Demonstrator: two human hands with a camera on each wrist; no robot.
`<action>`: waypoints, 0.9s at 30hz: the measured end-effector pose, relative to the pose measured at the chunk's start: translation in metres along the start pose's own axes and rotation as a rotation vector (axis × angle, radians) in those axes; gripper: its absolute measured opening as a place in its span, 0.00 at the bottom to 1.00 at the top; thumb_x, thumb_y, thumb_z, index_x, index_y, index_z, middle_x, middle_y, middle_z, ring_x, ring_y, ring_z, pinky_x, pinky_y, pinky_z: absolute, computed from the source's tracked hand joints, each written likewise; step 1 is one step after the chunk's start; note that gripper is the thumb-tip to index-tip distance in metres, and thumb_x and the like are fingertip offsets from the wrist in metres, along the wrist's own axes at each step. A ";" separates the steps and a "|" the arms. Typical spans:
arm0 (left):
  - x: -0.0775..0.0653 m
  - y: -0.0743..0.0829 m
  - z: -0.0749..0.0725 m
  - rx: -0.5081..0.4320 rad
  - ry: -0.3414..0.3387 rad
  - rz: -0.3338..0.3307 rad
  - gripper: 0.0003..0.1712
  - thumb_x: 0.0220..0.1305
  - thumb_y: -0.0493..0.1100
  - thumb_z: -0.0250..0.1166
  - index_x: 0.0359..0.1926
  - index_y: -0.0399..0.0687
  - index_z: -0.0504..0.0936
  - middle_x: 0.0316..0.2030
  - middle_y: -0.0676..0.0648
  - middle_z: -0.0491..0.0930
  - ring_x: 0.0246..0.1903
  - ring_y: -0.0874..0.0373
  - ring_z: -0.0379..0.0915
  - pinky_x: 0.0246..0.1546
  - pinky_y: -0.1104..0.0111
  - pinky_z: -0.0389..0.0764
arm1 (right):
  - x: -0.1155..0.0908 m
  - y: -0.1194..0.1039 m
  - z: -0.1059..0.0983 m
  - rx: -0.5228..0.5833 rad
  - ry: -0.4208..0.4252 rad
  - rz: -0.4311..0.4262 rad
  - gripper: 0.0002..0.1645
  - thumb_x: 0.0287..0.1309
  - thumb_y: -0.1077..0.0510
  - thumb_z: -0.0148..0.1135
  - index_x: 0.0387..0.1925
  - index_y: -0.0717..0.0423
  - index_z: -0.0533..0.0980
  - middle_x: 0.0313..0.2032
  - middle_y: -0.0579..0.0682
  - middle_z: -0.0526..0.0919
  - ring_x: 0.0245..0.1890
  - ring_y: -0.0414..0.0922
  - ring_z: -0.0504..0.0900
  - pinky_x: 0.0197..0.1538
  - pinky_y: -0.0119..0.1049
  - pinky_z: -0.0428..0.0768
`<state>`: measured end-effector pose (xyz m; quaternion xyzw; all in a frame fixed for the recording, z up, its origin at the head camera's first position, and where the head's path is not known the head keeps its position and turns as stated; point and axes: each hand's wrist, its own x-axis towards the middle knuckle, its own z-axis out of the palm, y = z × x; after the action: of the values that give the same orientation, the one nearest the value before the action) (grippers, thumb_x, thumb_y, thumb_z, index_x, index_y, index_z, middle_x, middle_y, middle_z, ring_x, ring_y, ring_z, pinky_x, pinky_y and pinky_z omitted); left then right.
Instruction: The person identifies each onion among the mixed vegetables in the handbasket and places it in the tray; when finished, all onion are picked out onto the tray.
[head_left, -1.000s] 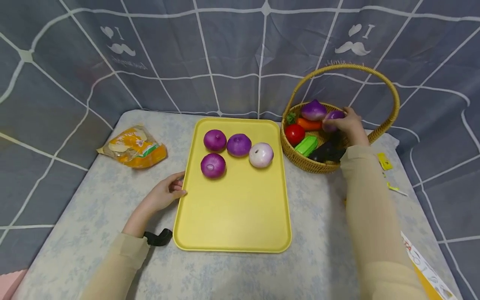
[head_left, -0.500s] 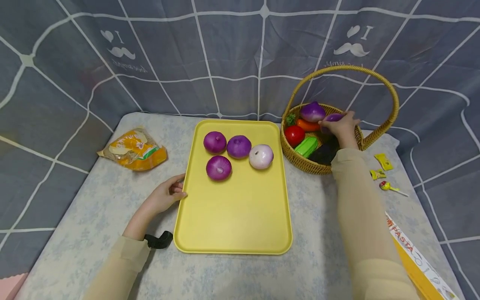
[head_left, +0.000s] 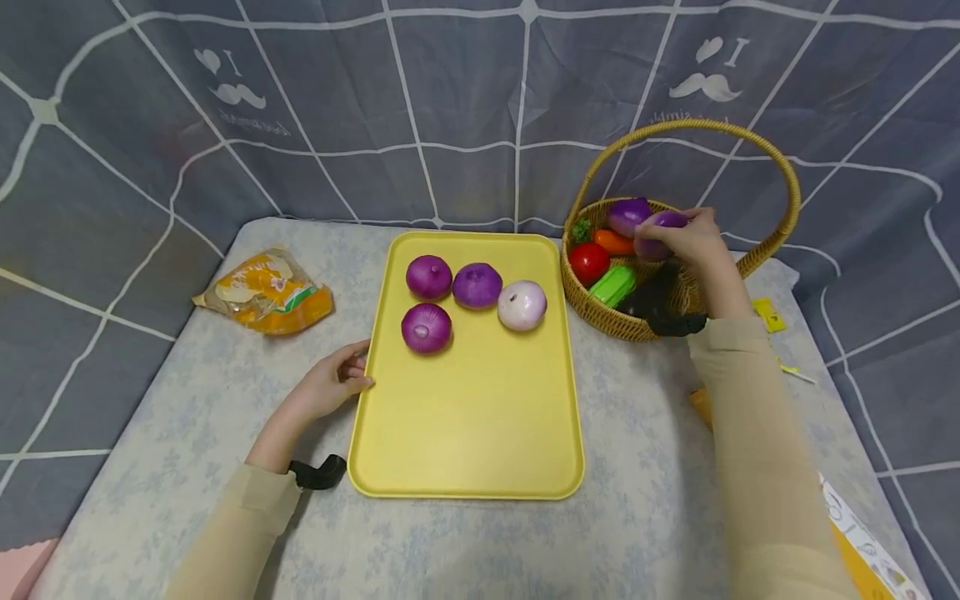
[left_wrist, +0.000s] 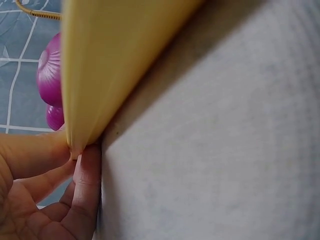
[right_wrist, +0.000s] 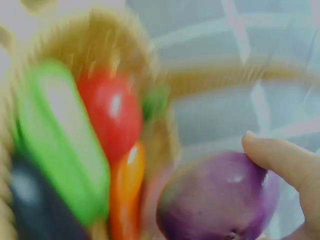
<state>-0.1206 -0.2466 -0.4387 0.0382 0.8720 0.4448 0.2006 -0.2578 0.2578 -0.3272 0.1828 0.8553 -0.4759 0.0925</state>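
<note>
My left hand (head_left: pixel 330 383) pinches the left rim of a yellow tray (head_left: pixel 465 442); in the left wrist view the thumb (left_wrist: pixel 35 152) lies on top and fingers underneath. On the tray sit three purple onions (head_left: pixel 426 327) and a pale, whitish-purple onion (head_left: pixel 522 305). Over the back right of the wicker basket (head_left: pixel 611 323), my right hand (head_left: pixel 693 237) grips a smooth, rounded purple vegetable (right_wrist: pixel 215 195). Beside it in the basket lie another purple vegetable (head_left: pixel 627 217), an orange carrot (head_left: pixel 613 242), a red tomato (right_wrist: pixel 112 115), a ridged green vegetable (right_wrist: pixel 65 140) and a dark eggplant (right_wrist: pixel 40 205).
The basket's tall handle (head_left: pixel 697 123) arches over its contents. An orange-and-clear snack bag (head_left: pixel 270 292) lies at the back left. Right of my right sleeve are a yellow candy (head_left: pixel 768 315) and a pasta box (head_left: pixel 870 542). A grey curtain (head_left: pixel 465 100) hangs behind the table.
My right hand has raised the purple vegetable slightly from among the basket's contents. The front onion on the tray rocked right, then back left. My left hand stays at the tray's rim.
</note>
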 end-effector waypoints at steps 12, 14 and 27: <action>-0.005 0.003 -0.004 0.016 -0.007 -0.025 0.38 0.71 0.39 0.60 0.75 0.37 0.55 0.52 0.36 0.72 0.49 0.49 0.70 0.44 0.67 0.75 | -0.105 -0.003 0.119 0.062 -0.277 -0.454 0.45 0.52 0.58 0.74 0.70 0.53 0.64 0.67 0.59 0.62 0.65 0.58 0.68 0.64 0.52 0.72; -0.003 0.003 -0.003 0.017 -0.009 -0.022 0.38 0.71 0.39 0.60 0.75 0.37 0.55 0.52 0.36 0.72 0.49 0.49 0.70 0.43 0.70 0.75 | -0.110 0.001 0.140 0.053 -0.348 -0.489 0.45 0.51 0.59 0.74 0.70 0.53 0.65 0.66 0.60 0.61 0.64 0.59 0.69 0.64 0.50 0.74; 0.002 0.005 0.002 0.005 -0.012 -0.019 0.38 0.70 0.40 0.60 0.75 0.37 0.55 0.52 0.36 0.72 0.48 0.50 0.69 0.42 0.73 0.74 | -0.102 0.018 0.193 -0.197 -0.393 -0.557 0.44 0.49 0.52 0.76 0.64 0.60 0.65 0.58 0.57 0.73 0.58 0.52 0.72 0.64 0.46 0.72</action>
<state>-0.1227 -0.2418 -0.4367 0.0333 0.8723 0.4404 0.2100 -0.1602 0.0804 -0.4099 -0.1622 0.8799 -0.4242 0.1395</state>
